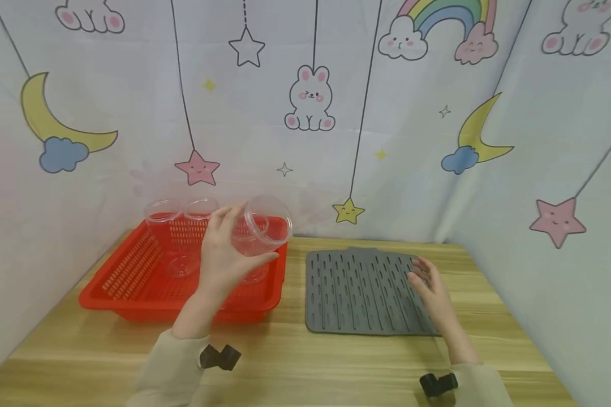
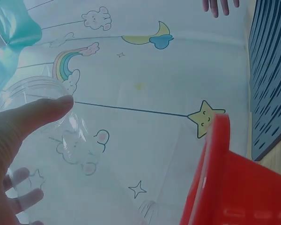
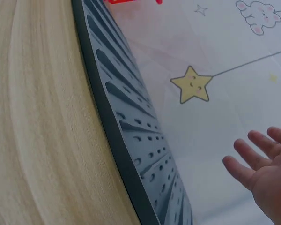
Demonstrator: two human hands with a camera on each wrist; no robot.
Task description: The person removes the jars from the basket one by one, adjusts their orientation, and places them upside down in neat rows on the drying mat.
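My left hand (image 1: 220,251) holds a clear plastic cup (image 1: 269,226) between thumb and fingers, above the right side of a red slotted basket (image 1: 193,310). The cup is tilted, its round mouth turned toward the head camera. In the left wrist view, the thumb (image 2: 42,110) lies across the cup near its rim. More clear cups (image 1: 164,217) stand in the basket; the held cup and left hand partly hide what is behind them. Over the right side of a grey ribbed mat (image 1: 356,294), my right hand (image 1: 433,291) holds nothing, its fingers loosely bent.
Basket and mat lie side by side on a wooden table (image 1: 336,373), with a narrow gap between them. White cloth (image 1: 285,141) printed with stars, moons and rabbits hangs behind the table and at both sides.
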